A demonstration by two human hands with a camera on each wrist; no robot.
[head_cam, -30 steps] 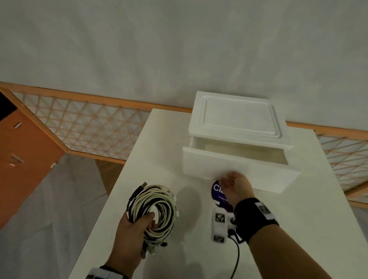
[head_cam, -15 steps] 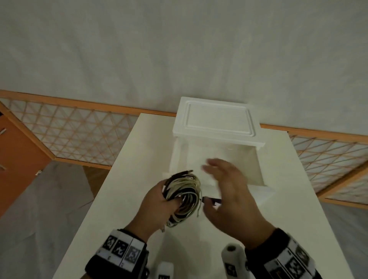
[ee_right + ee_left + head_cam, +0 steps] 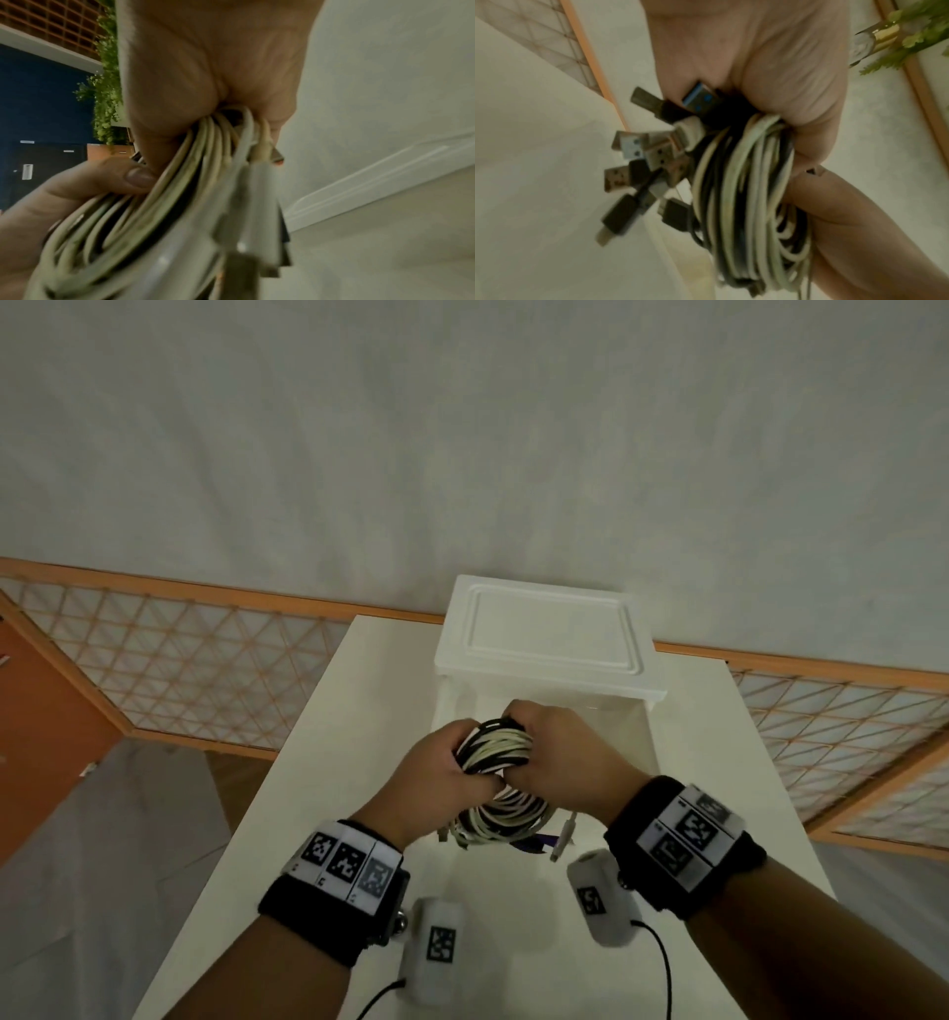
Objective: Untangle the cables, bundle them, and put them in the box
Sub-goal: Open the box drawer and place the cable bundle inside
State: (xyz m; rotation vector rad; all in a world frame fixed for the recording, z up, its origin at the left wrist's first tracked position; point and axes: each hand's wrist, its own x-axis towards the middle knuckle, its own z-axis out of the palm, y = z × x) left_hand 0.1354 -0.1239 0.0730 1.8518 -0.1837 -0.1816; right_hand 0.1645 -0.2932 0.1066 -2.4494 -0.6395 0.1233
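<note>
Left hand: the left hand [image 3: 436,773] gripped the left side of the cable bundle [image 3: 495,762], fingers curled round the coils; the left wrist view showed the palm [image 3: 770,71] closed over the strands, with the other hand's thumb coming in at lower right.
Right hand: the right hand [image 3: 560,757] gripped the right side of the same bundle, fingers wrapped over the top of the loops; in the right wrist view the cords [image 3: 159,203] ran out from under its palm [image 3: 205,71].
Cable bundle: a coil of white and black cords held between both hands, in the air over the open drawer [image 3: 634,737] of the box [image 3: 549,634] — not resting on anything that could be seen. The lower loops hung toward the person.
Plugs: a cluster of connector ends [image 3: 641,154] stuck out from the left side of the coil, several of them USB plugs, one with a blue insert [image 3: 700,99]; a loose white connector [image 3: 562,839] dangled below the right hand.
Box: white, with a recessed top panel, standing at the far end of the table [image 3: 349,711], its drawer pulled out toward the person.
Table: white; a purple item [image 3: 534,845] lay on it under the hanging loops, mostly hidden.
Wrists: each wore a black band with square-patterned markers [image 3: 349,860] — a small white camera unit [image 3: 436,947] sat below each.
</note>
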